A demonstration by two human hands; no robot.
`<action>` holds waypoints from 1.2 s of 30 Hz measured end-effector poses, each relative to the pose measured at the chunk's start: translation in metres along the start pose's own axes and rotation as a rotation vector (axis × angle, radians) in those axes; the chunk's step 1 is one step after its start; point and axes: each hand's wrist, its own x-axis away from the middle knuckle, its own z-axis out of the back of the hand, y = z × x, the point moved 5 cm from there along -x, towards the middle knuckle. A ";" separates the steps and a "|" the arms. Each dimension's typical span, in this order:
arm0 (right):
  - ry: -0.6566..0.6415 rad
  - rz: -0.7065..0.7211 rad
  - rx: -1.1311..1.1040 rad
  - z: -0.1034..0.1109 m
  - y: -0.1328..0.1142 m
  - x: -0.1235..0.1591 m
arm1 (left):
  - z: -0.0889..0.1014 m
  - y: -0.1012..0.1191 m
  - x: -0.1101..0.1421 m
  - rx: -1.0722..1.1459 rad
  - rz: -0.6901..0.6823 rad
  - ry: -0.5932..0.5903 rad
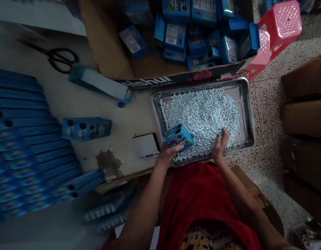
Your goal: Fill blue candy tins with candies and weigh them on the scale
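One small blue printed cardboard box gripped in left hand, over round pale-blue pellets in rectangular silver metal tray; right hand half-curled at pellets, grip unclear. Possible spill from hasty tilting.

Beyond the left hand, the cardboard box reads "sishur", its start unclear; smaller print ending "Drink" sits beneath; lettering on the blue box in that hand is too blurred.
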 end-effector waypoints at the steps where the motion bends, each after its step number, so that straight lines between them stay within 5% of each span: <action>1: -0.004 0.001 -0.022 -0.011 -0.004 -0.001 | -0.011 -0.005 -0.004 -0.027 -0.025 -0.014; 7: -0.084 -0.178 -0.291 -0.060 -0.015 -0.039 | -0.070 -0.009 -0.043 -0.128 -0.135 -0.164; 13: -0.258 -0.455 -0.657 -0.080 -0.026 -0.073 | -0.065 0.054 -0.042 -0.419 -0.416 -0.153; 17: -0.450 -0.442 -0.899 -0.062 -0.069 -0.064 | -0.049 0.075 -0.034 -0.523 -0.504 -0.097; 23: -0.519 -0.316 -0.818 -0.019 -0.126 -0.041 | -0.058 0.075 -0.029 -0.536 -0.503 -0.114; 36: -0.466 -0.082 -0.719 -0.017 -0.150 -0.043 | -0.075 0.077 -0.030 -0.547 -0.460 -0.149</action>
